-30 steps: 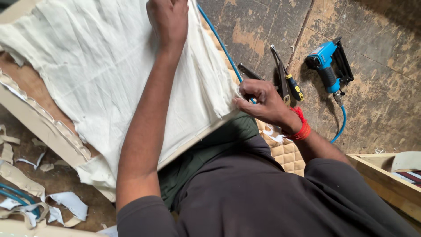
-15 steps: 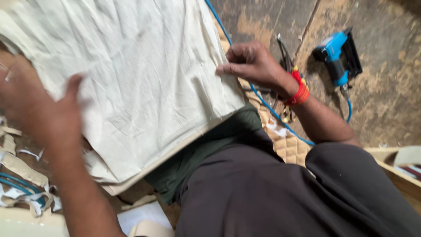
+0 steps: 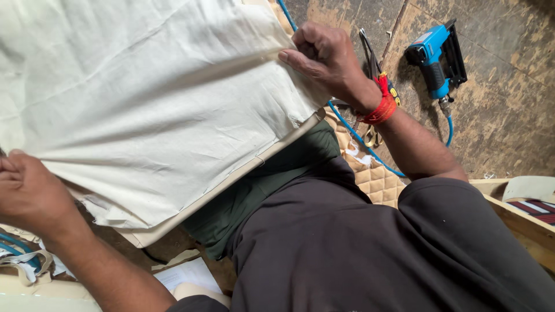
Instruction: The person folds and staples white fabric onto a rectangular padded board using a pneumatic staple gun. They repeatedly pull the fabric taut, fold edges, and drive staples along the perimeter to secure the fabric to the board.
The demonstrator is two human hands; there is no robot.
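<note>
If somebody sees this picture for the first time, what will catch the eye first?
The big cream cloth fills the upper left, pulled taut between the left hand at its lower edge and the right hand at its right edge. Next comes the bright blue nail gun lying on the worn floor, upper right.

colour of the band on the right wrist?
Red band on the right hand wrist, seen in the head view.
</note>
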